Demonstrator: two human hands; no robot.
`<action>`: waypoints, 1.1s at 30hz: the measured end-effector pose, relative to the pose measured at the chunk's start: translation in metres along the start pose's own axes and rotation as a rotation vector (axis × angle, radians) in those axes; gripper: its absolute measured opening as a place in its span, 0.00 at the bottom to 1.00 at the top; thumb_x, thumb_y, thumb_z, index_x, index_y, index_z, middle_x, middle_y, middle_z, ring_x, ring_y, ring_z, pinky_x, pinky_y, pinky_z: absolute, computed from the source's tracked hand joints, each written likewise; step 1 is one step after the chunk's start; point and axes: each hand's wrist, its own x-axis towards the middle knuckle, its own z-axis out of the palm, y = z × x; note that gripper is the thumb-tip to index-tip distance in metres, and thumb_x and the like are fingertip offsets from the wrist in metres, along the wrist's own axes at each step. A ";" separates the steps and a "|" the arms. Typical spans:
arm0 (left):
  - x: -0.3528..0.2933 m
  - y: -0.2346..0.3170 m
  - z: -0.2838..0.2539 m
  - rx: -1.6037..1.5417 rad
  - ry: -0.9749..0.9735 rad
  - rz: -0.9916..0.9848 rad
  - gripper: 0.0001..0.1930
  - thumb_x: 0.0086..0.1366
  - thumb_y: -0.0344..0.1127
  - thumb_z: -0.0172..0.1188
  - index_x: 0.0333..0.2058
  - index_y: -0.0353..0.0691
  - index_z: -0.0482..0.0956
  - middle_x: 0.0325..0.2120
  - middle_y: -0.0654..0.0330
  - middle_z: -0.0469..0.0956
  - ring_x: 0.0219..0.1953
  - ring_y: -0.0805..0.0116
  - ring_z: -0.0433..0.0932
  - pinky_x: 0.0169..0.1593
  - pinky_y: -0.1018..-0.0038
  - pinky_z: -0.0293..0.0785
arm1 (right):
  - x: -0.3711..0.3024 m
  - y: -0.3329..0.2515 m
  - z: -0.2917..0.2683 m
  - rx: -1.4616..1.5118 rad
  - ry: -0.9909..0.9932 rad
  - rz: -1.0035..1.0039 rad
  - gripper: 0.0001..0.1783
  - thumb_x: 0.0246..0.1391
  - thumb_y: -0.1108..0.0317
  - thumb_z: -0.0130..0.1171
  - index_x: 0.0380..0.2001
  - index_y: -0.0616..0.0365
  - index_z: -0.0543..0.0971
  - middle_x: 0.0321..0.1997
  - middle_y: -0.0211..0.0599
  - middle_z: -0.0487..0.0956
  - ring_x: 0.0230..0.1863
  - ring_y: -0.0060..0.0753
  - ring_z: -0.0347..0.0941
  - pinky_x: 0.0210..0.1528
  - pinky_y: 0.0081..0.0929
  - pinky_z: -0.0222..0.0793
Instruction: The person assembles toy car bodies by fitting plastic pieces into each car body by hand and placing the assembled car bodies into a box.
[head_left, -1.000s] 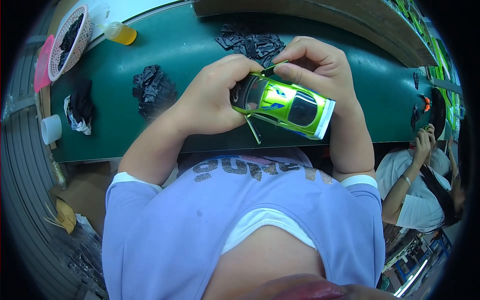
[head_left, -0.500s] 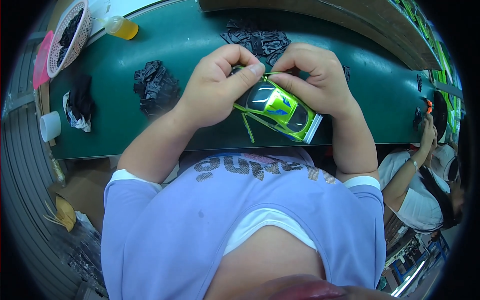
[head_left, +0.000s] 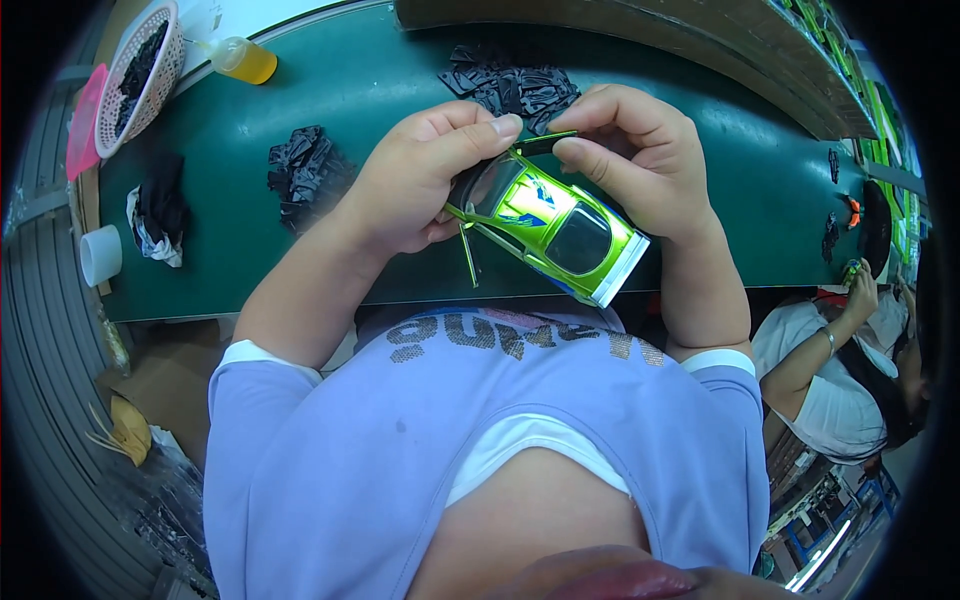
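Toy car (head_left: 550, 212) has shifted left; left hand (head_left: 425, 172) clasps its front, right hand (head_left: 645, 165) pinches a door (head_left: 540, 144); tail (head_left: 622, 270) overlaps the table's near edge (head_left: 410, 299), bare surface (head_left: 245, 250) leftward.

The toy car (head_left: 548, 210) at the frame's centre is metallic green with blue roof markings (head_left: 525, 220) and a white rear spoiler (head_left: 623, 270). The surface (head_left: 225, 235) is deep green, the upper-left basket (head_left: 167, 75) pale pink, the shirt (head_left: 330, 450) lavender.

The left hand (head_left: 425, 175) grips a green toy car (head_left: 550, 218) with 2 doors (head_left: 469, 258) swung out, the right hand (head_left: 645, 160) pinching 1, at a green table (head_left: 335, 90) bearing 2 large black-part heaps (head_left: 305, 180).
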 end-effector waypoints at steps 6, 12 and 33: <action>-0.003 0.002 0.003 0.002 0.001 0.000 0.15 0.69 0.47 0.59 0.30 0.42 0.74 0.16 0.66 0.73 0.09 0.82 0.64 0.10 0.83 0.55 | 0.003 0.007 -0.003 -0.077 0.004 -0.105 0.07 0.53 0.74 0.67 0.34 0.64 0.82 0.31 0.35 0.80 0.31 0.23 0.77 0.34 0.18 0.72; -0.002 0.001 0.005 0.044 0.058 0.006 0.15 0.69 0.47 0.59 0.31 0.40 0.74 0.16 0.66 0.73 0.10 0.82 0.65 0.10 0.83 0.55 | 0.004 0.003 -0.003 -0.195 -0.018 -0.146 0.06 0.51 0.74 0.67 0.30 0.65 0.81 0.27 0.35 0.78 0.29 0.24 0.76 0.31 0.19 0.69; 0.001 -0.002 0.009 -0.022 0.232 0.151 0.15 0.71 0.46 0.58 0.34 0.38 0.73 0.18 0.63 0.74 0.10 0.80 0.64 0.12 0.82 0.58 | 0.004 0.003 -0.014 0.402 -0.194 0.193 0.32 0.48 0.53 0.71 0.51 0.64 0.78 0.46 0.41 0.82 0.45 0.29 0.79 0.49 0.24 0.73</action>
